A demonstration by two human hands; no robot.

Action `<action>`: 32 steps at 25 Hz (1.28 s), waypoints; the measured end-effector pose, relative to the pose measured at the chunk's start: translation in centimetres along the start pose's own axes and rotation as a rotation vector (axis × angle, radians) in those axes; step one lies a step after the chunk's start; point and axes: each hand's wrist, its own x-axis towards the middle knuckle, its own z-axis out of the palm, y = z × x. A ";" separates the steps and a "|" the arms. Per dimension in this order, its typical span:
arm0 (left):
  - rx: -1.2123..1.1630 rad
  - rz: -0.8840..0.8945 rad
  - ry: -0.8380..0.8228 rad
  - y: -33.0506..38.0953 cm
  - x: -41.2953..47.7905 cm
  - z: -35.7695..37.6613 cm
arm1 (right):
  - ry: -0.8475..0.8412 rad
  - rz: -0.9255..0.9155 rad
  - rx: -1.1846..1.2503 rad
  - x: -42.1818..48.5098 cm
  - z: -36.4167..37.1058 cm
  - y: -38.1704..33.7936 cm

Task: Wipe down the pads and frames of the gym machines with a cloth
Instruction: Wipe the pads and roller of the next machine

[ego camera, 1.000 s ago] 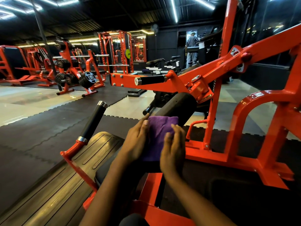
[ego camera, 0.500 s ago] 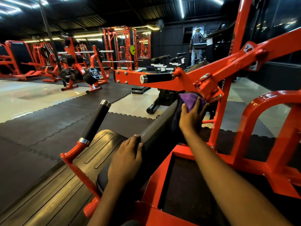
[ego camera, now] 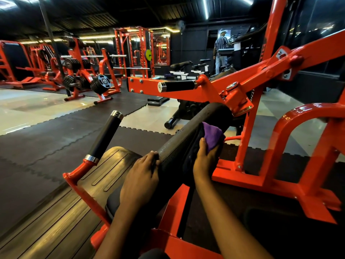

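Item: purple cloth, gripped in my right hand, pressed against the pad side. My left hand clasps the pad's near edge. Status, I judge: pad under way; frame beyond the right hand outstanding.

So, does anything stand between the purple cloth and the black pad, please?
Nothing visible does: the right hand holds the purple cloth against the right side of the long black textured pad. The left hand grips the pad's left edge, apart from the cloth.
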 end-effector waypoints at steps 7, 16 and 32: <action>0.021 0.001 -0.007 -0.3 0.1 0.4 | 0.130 0.239 -0.050 13.0 0.2 -1.7; 0.138 0.010 0.094 0.6 -1.3 1.3 | -0.188 -0.594 -0.573 2.9 0.1 -1.8; 0.156 0.026 0.161 1.3 -2.4 2.0 | -0.314 -0.480 -0.872 17.2 1.0 -6.9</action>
